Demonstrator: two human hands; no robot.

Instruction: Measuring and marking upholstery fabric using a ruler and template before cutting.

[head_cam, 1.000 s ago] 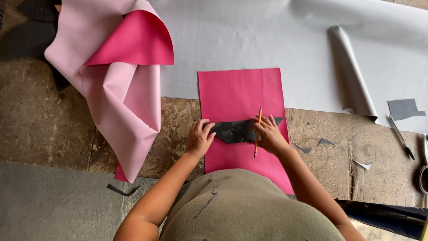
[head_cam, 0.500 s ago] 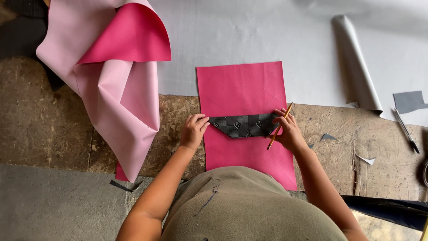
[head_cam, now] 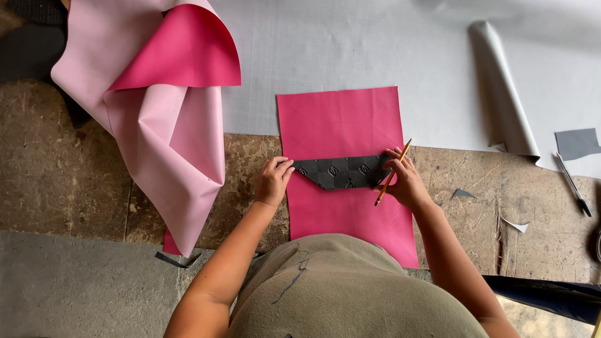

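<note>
Dark patterned template (head_cam: 343,171) lies across middle of pink sheet (head_cam: 344,125) on tabletop (head_cam: 94,181). Left hand (head_cam: 273,181) fingers pressed flat on template's left end; right hand (head_cam: 404,181) fingers grasping pencil (head_cam: 392,173) at right end. No traced outline visible; sheet uncut.

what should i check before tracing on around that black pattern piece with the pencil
1. Black pattern piece lies flat on the pink sheet: ok.
2. Left hand pins its left end: ok.
3. Right hand has the pencil at the right end: ok.
4. Pencil tip touching the sheet: cannot tell.
5. Pink sheet flat, unwrinkled: ok.
6. Loose pink roll lies apart from the sheet: ok.
</note>
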